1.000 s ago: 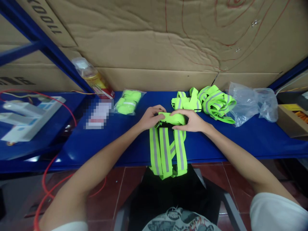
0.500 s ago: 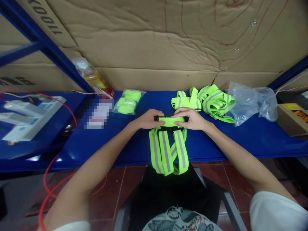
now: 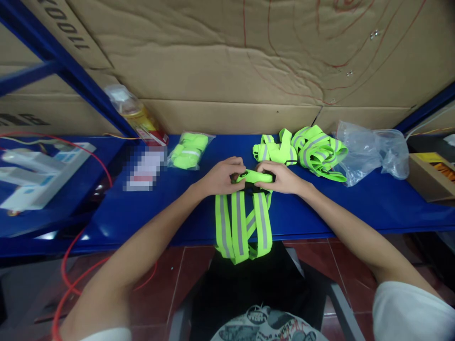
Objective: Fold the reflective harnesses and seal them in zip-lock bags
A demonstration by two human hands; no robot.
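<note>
Over the front part of the blue table, both hands grip one neon-yellow reflective harness (image 3: 239,227) with grey stripes. My left hand (image 3: 226,176) pinches the left end of its folded top band, and my right hand (image 3: 280,177) closes on the right end. The harness's striped straps hang down past the table edge toward my lap. Just beyond my right hand lie a second reflective harness (image 3: 275,150), loosely folded, and a looser heap of reflective straps (image 3: 320,152). Farther left rests a clear bag packed with folded neon-yellow straps (image 3: 189,150).
A bottle with a yellow label (image 3: 137,116) leans at the back left, near a blurred paper (image 3: 144,169). White power strips (image 3: 46,175) and a red cable (image 3: 67,265) are at left. Clear plastic bags (image 3: 369,151) and an open carton (image 3: 432,177) lie right. Cardboard (image 3: 213,71) lines the back.
The band between my hands has turned and folded, now showing a narrower edge. The hanging straps have swung slightly left. My right fingers have curled in more.
</note>
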